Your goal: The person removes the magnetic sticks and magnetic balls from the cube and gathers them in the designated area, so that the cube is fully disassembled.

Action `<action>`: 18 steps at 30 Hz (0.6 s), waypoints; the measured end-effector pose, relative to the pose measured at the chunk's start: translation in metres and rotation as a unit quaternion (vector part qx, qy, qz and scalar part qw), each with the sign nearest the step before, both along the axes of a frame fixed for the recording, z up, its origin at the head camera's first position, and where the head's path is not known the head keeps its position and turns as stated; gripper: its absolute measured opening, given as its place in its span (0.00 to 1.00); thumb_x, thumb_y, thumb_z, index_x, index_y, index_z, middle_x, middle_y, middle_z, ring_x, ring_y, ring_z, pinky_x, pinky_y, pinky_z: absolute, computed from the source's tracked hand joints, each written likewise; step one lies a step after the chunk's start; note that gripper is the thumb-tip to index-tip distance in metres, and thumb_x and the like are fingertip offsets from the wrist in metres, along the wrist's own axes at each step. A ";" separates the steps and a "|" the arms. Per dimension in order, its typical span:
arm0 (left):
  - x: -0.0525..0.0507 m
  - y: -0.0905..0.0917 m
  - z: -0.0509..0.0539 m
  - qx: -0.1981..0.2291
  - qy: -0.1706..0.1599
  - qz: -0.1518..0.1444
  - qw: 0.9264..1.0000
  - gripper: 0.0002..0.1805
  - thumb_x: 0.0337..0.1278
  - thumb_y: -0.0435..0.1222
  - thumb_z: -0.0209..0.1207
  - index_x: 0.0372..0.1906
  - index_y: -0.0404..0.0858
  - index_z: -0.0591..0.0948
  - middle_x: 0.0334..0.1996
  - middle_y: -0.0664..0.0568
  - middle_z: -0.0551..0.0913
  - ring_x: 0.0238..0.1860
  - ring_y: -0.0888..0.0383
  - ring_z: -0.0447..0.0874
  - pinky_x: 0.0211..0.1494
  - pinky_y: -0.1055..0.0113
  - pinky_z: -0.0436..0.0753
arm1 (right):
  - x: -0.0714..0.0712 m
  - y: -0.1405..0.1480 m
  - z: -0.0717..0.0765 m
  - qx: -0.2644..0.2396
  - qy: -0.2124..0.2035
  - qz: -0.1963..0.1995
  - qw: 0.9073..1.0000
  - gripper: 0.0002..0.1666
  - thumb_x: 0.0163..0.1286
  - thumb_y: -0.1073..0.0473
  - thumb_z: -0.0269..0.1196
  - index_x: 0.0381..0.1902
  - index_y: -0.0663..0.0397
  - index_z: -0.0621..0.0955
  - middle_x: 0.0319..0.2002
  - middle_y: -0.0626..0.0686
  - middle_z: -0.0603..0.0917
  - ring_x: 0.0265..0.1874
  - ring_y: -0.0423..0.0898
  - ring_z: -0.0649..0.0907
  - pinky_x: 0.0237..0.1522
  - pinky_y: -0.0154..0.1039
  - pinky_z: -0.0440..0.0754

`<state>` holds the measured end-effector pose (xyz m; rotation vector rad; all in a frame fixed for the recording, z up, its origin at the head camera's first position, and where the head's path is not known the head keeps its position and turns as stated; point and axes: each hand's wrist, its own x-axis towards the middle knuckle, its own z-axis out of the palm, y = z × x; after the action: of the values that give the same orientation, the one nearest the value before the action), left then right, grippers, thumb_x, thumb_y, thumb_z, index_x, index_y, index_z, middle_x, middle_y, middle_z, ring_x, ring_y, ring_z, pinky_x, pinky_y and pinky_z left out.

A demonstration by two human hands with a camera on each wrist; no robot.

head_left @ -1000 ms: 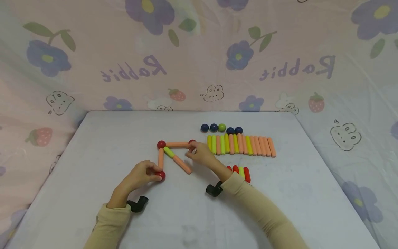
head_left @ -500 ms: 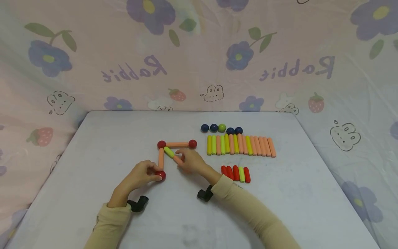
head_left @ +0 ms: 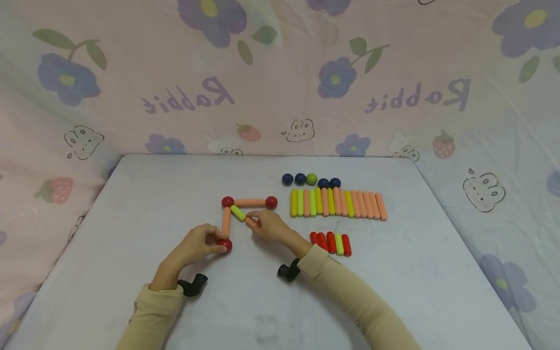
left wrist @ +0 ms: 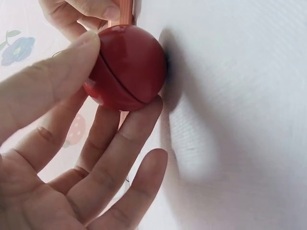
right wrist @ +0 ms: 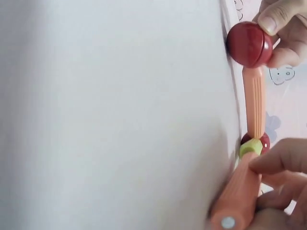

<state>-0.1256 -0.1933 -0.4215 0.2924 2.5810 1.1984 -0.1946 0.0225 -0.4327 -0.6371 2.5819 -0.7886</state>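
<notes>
My left hand [head_left: 199, 245] pinches a red ball [left wrist: 132, 67] between thumb and fingers on the white table. An orange magnetic stick [head_left: 226, 222] runs from this ball up to a red corner ball [head_left: 227, 202]. From that corner a second orange stick [head_left: 249, 202] extends right to another red ball [head_left: 271, 202]. A short lime-green stick [head_left: 238, 213] slants away from the corner, inside the angle. My right hand [head_left: 272, 227] holds the orange stick [right wrist: 237, 196] in line with the green one. A round silver magnet shows at its near end.
Behind and right lies a row of yellow, green and orange sticks [head_left: 358, 204], with several dark blue balls [head_left: 300, 179] and a green ball [head_left: 311, 179] beyond. Short red sticks [head_left: 331, 242] and a green one lie right of my right wrist. A printed cloth hangs behind the table.
My right hand has left the red ball at the right end, moved down and left, and taken hold of the slanted orange stick. My left hand stays on its ball.
</notes>
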 end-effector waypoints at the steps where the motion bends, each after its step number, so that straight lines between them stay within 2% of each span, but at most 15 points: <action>1: 0.000 0.000 0.000 0.000 -0.001 0.001 1.000 0.12 0.49 0.30 0.68 0.40 0.32 0.84 0.40 0.42 0.85 0.40 0.55 0.83 0.42 0.73 0.80 | 0.000 0.001 0.000 -0.003 -0.007 -0.004 1.000 0.21 0.71 0.56 0.57 0.61 0.51 0.77 0.26 0.51 0.73 0.26 0.43 0.70 0.26 0.29 0.64; 5: 0.000 0.000 0.001 0.001 -0.013 0.002 1.000 0.12 0.50 0.31 0.68 0.42 0.33 0.84 0.40 0.43 0.85 0.41 0.54 0.84 0.43 0.67 0.82 | -0.002 0.009 0.003 -0.031 -0.052 -0.029 0.998 0.23 0.71 0.53 0.57 0.63 0.46 0.75 0.36 0.56 0.79 0.30 0.44 0.74 0.28 0.30 0.70; 6: 0.000 0.000 0.002 0.001 -0.017 0.004 1.000 0.13 0.50 0.31 0.68 0.42 0.33 0.84 0.40 0.43 0.85 0.41 0.54 0.84 0.43 0.67 0.83 | -0.003 0.012 0.004 -0.038 -0.062 -0.034 0.997 0.23 0.71 0.53 0.58 0.63 0.45 0.75 0.41 0.57 0.80 0.33 0.45 0.74 0.29 0.30 0.72; 9: 0.001 0.000 0.003 -0.002 -0.022 0.005 1.000 0.13 0.50 0.31 0.68 0.43 0.33 0.83 0.39 0.43 0.85 0.41 0.54 0.84 0.42 0.67 0.83 | -0.004 0.019 0.008 -0.065 -0.092 -0.047 0.993 0.23 0.70 0.55 0.58 0.63 0.43 0.75 0.47 0.59 0.80 0.37 0.47 0.77 0.32 0.31 0.76; 14: 0.001 0.000 0.003 -0.007 -0.027 0.007 1.000 0.14 0.50 0.31 0.68 0.43 0.33 0.83 0.39 0.43 0.85 0.40 0.55 0.83 0.40 0.70 0.80 | -0.008 0.034 0.020 -0.098 -0.100 -0.063 0.988 0.23 0.67 0.59 0.59 0.61 0.47 0.75 0.47 0.59 0.79 0.40 0.48 0.76 0.33 0.31 0.75; 18: 0.001 0.000 0.003 -0.006 -0.027 0.005 1.000 0.14 0.51 0.31 0.68 0.44 0.33 0.83 0.40 0.43 0.85 0.40 0.55 0.82 0.40 0.70 0.79 | -0.017 0.047 0.027 -0.128 -0.113 -0.089 0.981 0.24 0.64 0.63 0.60 0.59 0.50 0.75 0.44 0.58 0.77 0.33 0.45 0.75 0.27 0.29 0.74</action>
<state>-0.1250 -0.1932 -0.4186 0.2430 2.5459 1.1765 -0.2112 0.0697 -0.4056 -0.3619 2.3721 -1.1920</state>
